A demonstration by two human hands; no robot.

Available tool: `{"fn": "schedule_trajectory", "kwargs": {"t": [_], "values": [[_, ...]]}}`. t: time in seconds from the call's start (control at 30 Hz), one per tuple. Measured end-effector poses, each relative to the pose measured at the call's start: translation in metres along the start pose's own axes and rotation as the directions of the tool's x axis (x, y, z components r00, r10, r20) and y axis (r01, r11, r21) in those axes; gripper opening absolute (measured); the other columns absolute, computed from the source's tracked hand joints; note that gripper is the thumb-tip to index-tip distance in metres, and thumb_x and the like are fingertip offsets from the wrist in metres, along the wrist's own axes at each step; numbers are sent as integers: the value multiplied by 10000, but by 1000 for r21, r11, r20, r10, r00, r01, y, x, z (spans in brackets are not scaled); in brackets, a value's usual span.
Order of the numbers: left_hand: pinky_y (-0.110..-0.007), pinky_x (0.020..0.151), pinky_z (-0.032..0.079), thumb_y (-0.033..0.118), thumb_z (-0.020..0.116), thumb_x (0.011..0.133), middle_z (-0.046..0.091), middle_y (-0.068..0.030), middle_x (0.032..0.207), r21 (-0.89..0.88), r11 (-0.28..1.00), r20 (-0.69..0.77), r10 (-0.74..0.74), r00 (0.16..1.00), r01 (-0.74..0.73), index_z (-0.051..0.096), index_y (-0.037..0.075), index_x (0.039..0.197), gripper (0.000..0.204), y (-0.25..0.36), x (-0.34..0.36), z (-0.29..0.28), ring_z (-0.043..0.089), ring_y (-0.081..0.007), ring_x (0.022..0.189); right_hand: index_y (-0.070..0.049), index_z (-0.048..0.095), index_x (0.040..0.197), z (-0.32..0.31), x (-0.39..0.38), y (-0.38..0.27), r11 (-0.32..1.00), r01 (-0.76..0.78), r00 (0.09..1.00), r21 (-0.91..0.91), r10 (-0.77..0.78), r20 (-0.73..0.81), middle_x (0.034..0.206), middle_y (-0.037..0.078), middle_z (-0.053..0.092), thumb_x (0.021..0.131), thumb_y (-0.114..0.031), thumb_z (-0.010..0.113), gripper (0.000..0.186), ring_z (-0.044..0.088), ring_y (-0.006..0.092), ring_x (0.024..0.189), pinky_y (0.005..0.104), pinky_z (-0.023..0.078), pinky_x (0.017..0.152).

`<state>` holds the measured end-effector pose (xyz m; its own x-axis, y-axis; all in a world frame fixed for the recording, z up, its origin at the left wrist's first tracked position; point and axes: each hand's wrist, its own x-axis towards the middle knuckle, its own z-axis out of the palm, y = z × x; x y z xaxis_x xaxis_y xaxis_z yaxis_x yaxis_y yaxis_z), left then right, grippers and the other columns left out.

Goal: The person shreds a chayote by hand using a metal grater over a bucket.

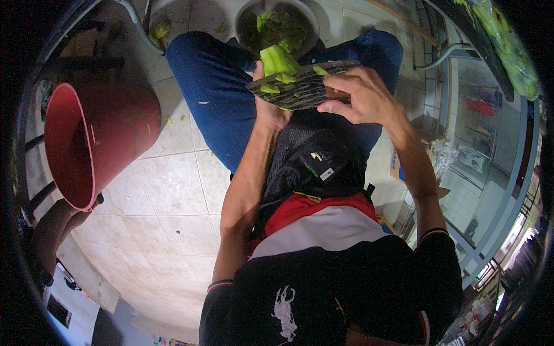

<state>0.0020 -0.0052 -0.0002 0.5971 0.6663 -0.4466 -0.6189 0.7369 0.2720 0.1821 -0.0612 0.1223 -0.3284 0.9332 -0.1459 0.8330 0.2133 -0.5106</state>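
Here, the green vegetable chunk (pixel 277 60) is held just on the near side of the basin (pixel 311 26).
The left hand (pixel 270 112), nearer the chunk, grips it with fingers mostly hidden; the right hand (pixel 365 95) pinches the handle end of the broad blade (pixel 291 95), whose long axis runs crosswise, nearer the person than the basin.

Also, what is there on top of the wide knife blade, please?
Small green vegetable pieces lie on the wide knife blade. It hides part of the left hand, so what lies between them cannot be seen.
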Motion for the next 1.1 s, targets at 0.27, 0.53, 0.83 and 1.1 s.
{"fn": "schedule_trajectory", "kwargs": {"t": [0.27,0.53,0.83,1.1], "values": [[-415,913,504,614,389,943,627,-80,1183,68,997,-23,45,999,-43,550,139,1250,588,-4,1,7,611,-253,1071,-65,624,820,5,-8,38,982,-175,978,-70,166,-123,678,136,612,822,-478,694,419,635,343,659,426,487,593],[-418,888,516,613,401,939,635,-99,1123,12,1000,0,-29,1000,29,571,118,1210,590,2,-7,4,623,-261,1009,-33,584,819,2,-6,3,993,37,999,112,-33,-37,677,104,572,777,-397,749,402,568,317,628,391,441,584],[-410,889,522,581,388,953,625,-85,1196,41,999,-26,12,1000,-11,531,125,1280,579,-2,-4,8,622,-253,1051,-57,621,811,15,10,37,997,-77,985,12,78,-155,680,130,633,822,-531,670,477,632,353,646,420,491,579],[-404,943,487,562,393,960,614,-93,1219,-27,999,19,-16,1000,17,537,96,1266,575,-3,-5,1,606,-242,1083,-43,611,836,10,4,15,998,-33,994,61,39,-98,707,121,627,819,-464,699,430,622,330,661,412,482,609]]}}
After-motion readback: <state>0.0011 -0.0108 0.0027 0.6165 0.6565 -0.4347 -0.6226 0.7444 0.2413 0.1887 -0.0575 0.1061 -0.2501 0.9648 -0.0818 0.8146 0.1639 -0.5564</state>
